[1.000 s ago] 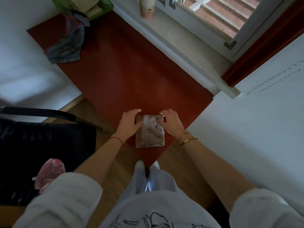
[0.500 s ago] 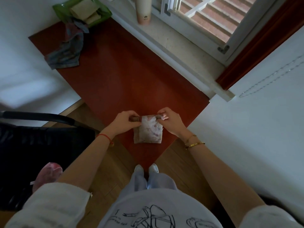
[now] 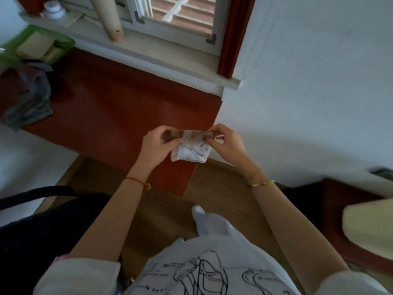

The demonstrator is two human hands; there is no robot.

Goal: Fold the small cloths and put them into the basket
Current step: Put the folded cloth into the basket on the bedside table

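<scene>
- Your left hand (image 3: 156, 145) pinches the top left corner of the small cloth (image 3: 192, 153), thumb and fingers curled around the edge.
- Your right hand (image 3: 226, 143) pinches the top right corner in the same way.
- The folded, pale patterned cloth hangs between your hands, over the near corner of the red table (image 3: 119, 107).
- The green basket (image 3: 67, 42) sits at the table's far left corner with folded beige cloths (image 3: 36, 46) inside.
- A crumpled grey pile of cloths (image 3: 27, 99) lies on the table just in front of the basket.
</scene>
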